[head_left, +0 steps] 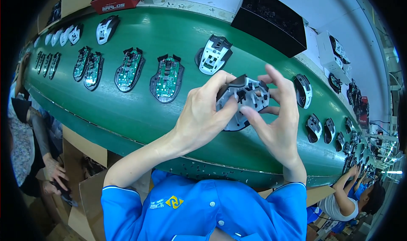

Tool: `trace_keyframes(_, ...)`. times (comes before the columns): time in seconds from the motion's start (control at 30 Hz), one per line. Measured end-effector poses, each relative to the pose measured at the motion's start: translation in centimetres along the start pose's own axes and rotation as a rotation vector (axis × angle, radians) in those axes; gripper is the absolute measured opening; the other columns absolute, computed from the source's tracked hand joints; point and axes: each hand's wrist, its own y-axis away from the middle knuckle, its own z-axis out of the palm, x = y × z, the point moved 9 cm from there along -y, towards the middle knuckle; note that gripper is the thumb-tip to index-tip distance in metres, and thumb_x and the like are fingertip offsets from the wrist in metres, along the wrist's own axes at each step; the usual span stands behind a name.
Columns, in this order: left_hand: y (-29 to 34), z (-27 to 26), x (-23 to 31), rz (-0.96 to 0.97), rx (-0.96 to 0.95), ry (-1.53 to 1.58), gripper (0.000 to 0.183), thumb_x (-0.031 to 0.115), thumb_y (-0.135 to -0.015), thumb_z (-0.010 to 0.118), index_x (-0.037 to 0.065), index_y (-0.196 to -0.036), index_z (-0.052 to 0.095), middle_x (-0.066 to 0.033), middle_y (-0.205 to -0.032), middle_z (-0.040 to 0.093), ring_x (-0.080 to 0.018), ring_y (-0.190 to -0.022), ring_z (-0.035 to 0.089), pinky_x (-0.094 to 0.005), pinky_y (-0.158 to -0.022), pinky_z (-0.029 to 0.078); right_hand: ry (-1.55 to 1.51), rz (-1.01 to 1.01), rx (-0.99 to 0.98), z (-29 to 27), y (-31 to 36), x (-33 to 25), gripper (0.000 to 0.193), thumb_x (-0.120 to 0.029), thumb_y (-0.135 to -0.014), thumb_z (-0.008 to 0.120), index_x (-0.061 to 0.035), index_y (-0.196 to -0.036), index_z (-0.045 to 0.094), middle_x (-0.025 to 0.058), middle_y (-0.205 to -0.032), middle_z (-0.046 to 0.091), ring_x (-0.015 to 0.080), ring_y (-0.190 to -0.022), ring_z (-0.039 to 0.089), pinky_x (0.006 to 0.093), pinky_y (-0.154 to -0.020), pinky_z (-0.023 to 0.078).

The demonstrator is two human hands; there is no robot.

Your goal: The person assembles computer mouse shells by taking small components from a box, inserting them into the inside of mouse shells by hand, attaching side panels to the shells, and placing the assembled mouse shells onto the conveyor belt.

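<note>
A mouse shell (253,100) sits between the hands: left hand (202,109) pinching its wall, right hand (277,116) straddling the other side, grip unclear. Probably light, stiff, slightly slippery; best held by its edges, sparing the delicate-looking inside.

Far left: red box (115,1). Far side, right of centre: black box (265,32) (dark parts (271,7) inside). Farther right: white box (325,50). Near left: open cardboard carton (94,194).
</note>
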Motion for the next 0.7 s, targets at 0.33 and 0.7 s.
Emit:
trace_keyframes(0.33, 0.9, 0.4, -0.8, -0.030, -0.001, 0.212, 0.031, 0.008, -0.082, 0.056, -0.001, -0.112, 0.053, -0.0120, -0.096, 0.053, -0.0165, -0.077, 0.055, -0.0314, -0.067, 0.045, 0.000, 0.012, 0.090, 2.0, 3.0, 1.1, 0.083, 0.002, -0.070, 0.070, 0.0004, -0.140, 0.026, 0.0185, -0.124, 0.047, 0.0234, -0.098, 0.061, 0.0282, -0.068, 0.055)
trace_keyframes(0.7, 3.5, -0.4, 1.2, 0.206, 0.042, -0.119, 0.046, 0.001, -0.076, 0.058, -0.003, -0.121, 0.047, -0.0207, -0.095, 0.061, -0.0304, -0.082, 0.064, -0.0374, -0.070, 0.051, -0.194, -0.038, 0.137, 1.5, 3.0, -0.2, 0.068, 0.004, -0.069, 0.070, -0.0020, -0.130, 0.039, 0.0135, -0.120, 0.050, 0.0192, -0.091, 0.064, 0.0256, -0.063, 0.055)
